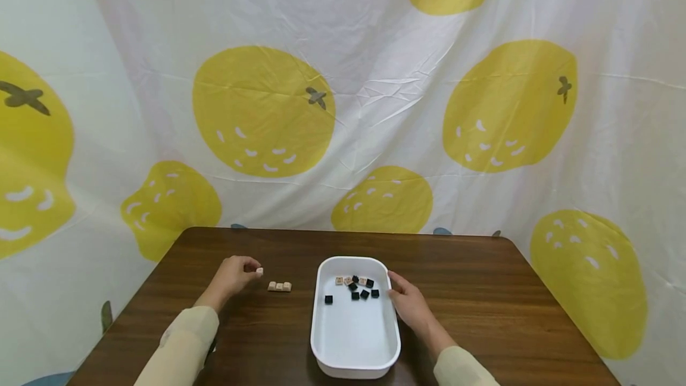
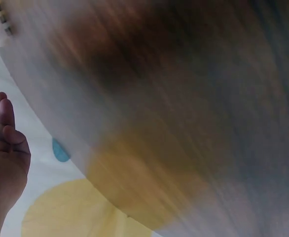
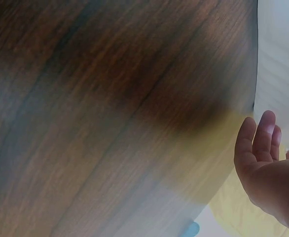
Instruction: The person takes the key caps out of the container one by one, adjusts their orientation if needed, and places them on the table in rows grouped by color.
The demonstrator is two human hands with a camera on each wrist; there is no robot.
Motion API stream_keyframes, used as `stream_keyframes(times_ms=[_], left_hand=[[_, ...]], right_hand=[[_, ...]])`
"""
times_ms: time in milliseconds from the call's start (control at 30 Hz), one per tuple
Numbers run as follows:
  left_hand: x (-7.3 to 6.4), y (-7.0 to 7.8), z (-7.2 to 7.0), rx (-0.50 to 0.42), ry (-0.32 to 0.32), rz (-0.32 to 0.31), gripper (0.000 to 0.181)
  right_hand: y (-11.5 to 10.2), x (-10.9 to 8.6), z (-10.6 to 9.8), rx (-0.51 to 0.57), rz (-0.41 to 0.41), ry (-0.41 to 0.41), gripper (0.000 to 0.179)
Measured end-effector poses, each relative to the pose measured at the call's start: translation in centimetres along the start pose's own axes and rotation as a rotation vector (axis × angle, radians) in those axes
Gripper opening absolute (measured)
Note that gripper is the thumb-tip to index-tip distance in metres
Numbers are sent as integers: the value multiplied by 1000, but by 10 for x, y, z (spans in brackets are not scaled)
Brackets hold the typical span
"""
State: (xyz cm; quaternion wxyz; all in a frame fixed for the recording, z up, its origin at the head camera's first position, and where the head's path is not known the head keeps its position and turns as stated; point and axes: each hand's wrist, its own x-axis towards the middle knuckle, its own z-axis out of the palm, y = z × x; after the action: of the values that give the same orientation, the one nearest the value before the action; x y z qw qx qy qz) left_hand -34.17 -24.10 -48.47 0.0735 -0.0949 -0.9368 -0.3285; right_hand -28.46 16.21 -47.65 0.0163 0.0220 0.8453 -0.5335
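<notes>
My left hand [image 1: 231, 277] pinches a small cream cube-like block [image 1: 259, 271] between thumb and fingertips, just above the table. Close to its right, a short row of cream blocks [image 1: 279, 286] lies side by side. My right hand [image 1: 411, 304] holds the right rim of a white rectangular tray [image 1: 355, 367]. Toward the tray's far end lie several black blocks [image 1: 364, 294] and a few cream ones [image 1: 339, 280] with dark markings. In the left wrist view, the fingers of the left hand [image 2: 6, 148] partly hide the pinched block.
The dark wood table [image 1: 482, 302] has rounded far corners. Behind it hangs a white curtain [image 1: 375, 76] printed with yellow fruit. Table surface fills most of both wrist views, and much of it is blurred.
</notes>
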Motion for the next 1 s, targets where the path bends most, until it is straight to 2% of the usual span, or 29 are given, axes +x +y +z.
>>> stream_keyframes(times_ms=[300, 667, 1000], left_hand=[[-5, -9, 7, 68, -44, 41, 12], [-8, -5, 17, 23, -64, 26, 8], [-8, -4, 19, 12, -67, 68, 9]], right_hand=[[0, -1, 0, 17, 3, -2, 47], [3, 1, 0, -2, 3, 4, 47], [0, 0, 0, 8, 2, 5, 47]])
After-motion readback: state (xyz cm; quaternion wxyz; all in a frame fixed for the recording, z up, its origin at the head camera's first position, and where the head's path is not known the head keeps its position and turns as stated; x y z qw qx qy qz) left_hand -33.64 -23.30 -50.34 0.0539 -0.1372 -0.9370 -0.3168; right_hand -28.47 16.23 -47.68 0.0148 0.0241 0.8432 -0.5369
